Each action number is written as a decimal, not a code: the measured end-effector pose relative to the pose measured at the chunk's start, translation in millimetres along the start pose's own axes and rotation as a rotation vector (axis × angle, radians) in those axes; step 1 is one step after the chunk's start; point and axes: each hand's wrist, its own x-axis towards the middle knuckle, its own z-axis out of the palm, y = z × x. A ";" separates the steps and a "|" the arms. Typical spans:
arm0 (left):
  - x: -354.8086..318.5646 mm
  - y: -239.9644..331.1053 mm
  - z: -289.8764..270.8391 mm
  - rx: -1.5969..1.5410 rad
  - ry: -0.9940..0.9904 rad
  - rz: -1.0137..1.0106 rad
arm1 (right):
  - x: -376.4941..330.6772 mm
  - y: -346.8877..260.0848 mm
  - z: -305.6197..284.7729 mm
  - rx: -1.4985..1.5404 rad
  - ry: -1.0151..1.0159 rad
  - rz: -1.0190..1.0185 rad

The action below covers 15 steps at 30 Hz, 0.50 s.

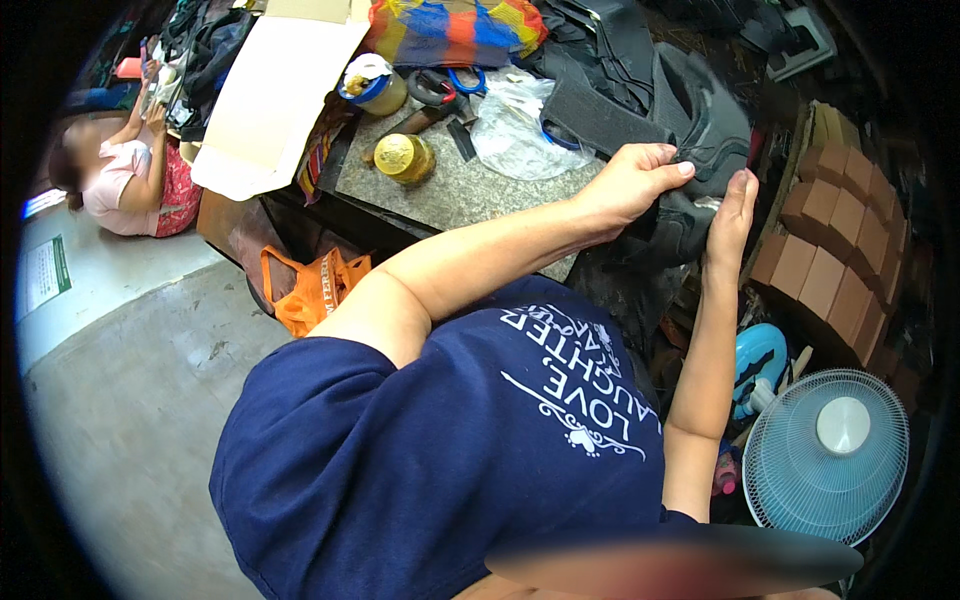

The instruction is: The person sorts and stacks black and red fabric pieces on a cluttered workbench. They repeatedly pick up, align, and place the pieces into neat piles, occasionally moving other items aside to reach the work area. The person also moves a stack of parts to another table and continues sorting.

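Note:
Both hands hold a black shoe piece [705,130] that looks like an upper with wide straps, over the right end of the worktable. My left hand [630,190] is closed on its near left side, with the thumb pressed along its surface. The other side is gripped by my right hand [732,215], its fingertips at the edge. Parts of the piece are hidden behind the hands. Left of it, a wide dark strap [600,115] stretches over the tabletop. A clear plastic bag [525,135] lies beside this strap.
On the speckled worktable [450,195] stand a yellow jar [404,158] and a blue-and-yellow tub [378,88], near a hammer [425,118]. Brown blocks [835,240] are stacked at right, above a fan [825,450]. An orange bag [315,285] hangs below. Another person [130,185] sits far left.

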 end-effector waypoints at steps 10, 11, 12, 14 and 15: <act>-22.5 58.6 -7.9 -0.060 0.037 0.358 | -60.8 -24.6 28.7 0.817 -0.515 0.272; -24.9 68.6 -12.3 -0.083 0.079 0.381 | -68.0 -26.5 33.2 0.686 -0.568 0.288; -26.3 77.9 -17.7 -0.077 0.097 0.410 | -75.6 -28.1 36.3 0.662 -0.630 0.262; -27.6 89.6 -31.6 -0.029 0.047 0.514 | -86.6 -27.3 45.1 0.637 -0.662 0.391; -28.0 87.0 -37.5 -0.045 0.028 0.546 | -89.4 -24.5 49.9 0.697 -0.695 0.472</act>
